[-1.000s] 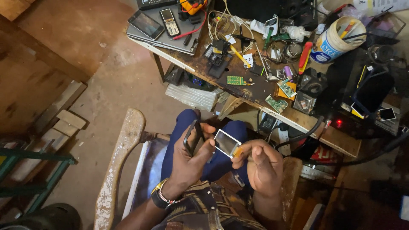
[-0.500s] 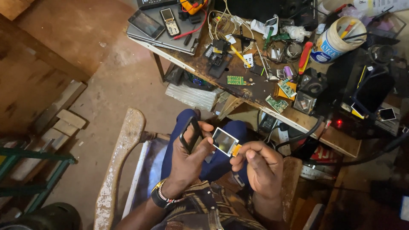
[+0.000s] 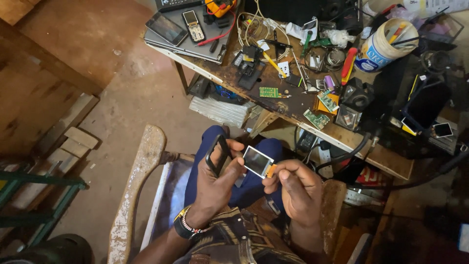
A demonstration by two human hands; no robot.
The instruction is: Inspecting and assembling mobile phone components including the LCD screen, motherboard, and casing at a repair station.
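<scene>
My left hand (image 3: 215, 183) grips a thin black phone frame (image 3: 216, 154), held upright over my lap. My right hand (image 3: 295, 188) pinches a small rectangular display screen (image 3: 257, 161) by its orange ribbon end (image 3: 271, 170). The screen's grey face points up and sits just right of the frame, close to my left thumb. Both hands hover above my blue trousers (image 3: 254, 188). A beaded bracelet and dark watch (image 3: 184, 227) circle my left wrist.
A cluttered wooden workbench (image 3: 293, 105) stands ahead with circuit boards (image 3: 269, 92), phones (image 3: 193, 24), cables, a red-handled tool (image 3: 348, 64) and a white tub of tools (image 3: 379, 46). A worn wooden chair arm (image 3: 134, 190) is at my left. Bare concrete floor (image 3: 132, 98) lies beyond.
My right hand has shifted the small screen slightly leftward, closer to the black frame. My left hand holds the frame in nearly the same place.
</scene>
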